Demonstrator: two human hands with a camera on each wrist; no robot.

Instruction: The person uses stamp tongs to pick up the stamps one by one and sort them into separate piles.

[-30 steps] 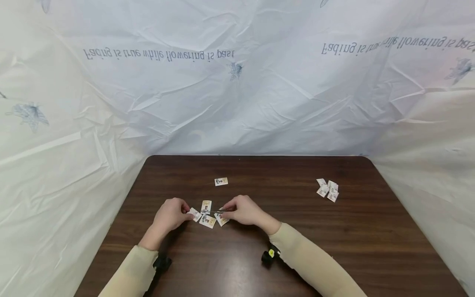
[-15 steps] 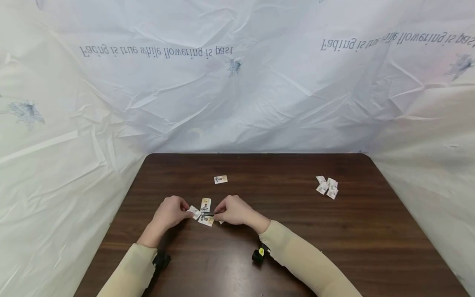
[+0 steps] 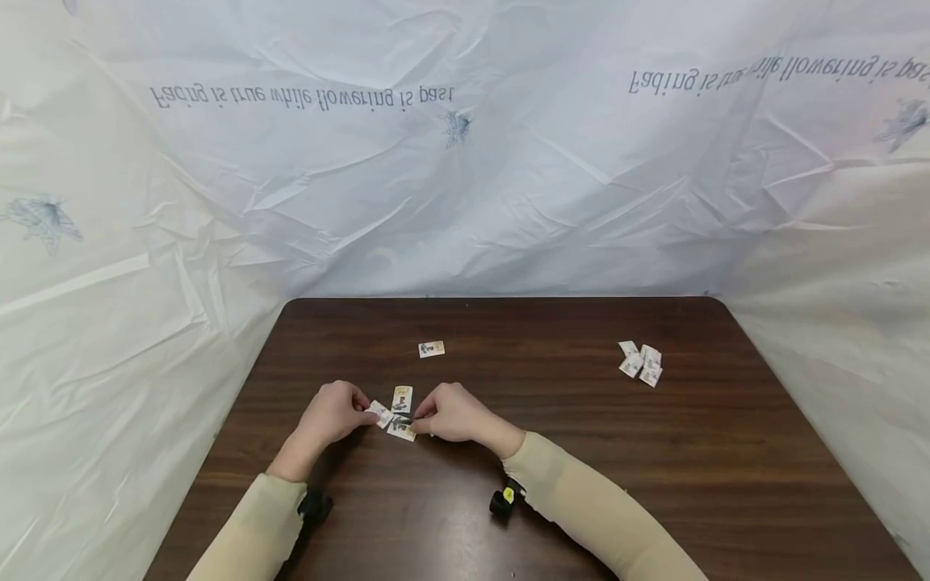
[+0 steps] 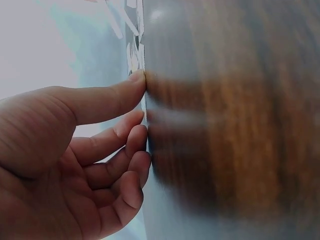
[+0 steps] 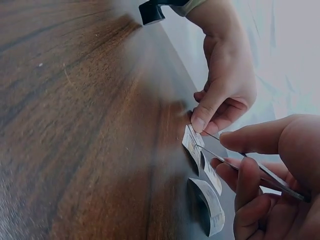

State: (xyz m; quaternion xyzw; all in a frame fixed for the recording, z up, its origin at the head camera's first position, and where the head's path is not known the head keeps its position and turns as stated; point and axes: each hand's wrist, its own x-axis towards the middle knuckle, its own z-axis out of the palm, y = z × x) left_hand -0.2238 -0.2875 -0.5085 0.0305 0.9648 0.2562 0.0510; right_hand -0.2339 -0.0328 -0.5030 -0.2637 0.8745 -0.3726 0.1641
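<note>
My left hand [image 3: 330,415] holds a small printed paper card [image 3: 379,413] near its left end, thumb and forefinger at its edges. Metal tweezers [image 5: 272,176] are gripped in my right hand [image 3: 456,415], their tips reaching to that card beside the left thumb in the right wrist view. Two more printed cards lie close by: an upper card [image 3: 402,398] and a lower card [image 3: 402,429]. Another is mostly hidden under the right hand. In the right wrist view, the nearest card [image 5: 207,206] bows up from the tabletop.
A single card [image 3: 432,349] lies farther back on the brown wooden table [image 3: 552,484]. Several cards [image 3: 651,378] overlap in a cluster at the back right. White patterned sheeting [image 3: 508,202] hangs behind and at both sides. Black wrist cameras are strapped to both arms.
My right hand has moved left with the tweezers, from above the right-hand card to the card in my left hand, covering most of the right-hand card. My left hand has stayed in place.
</note>
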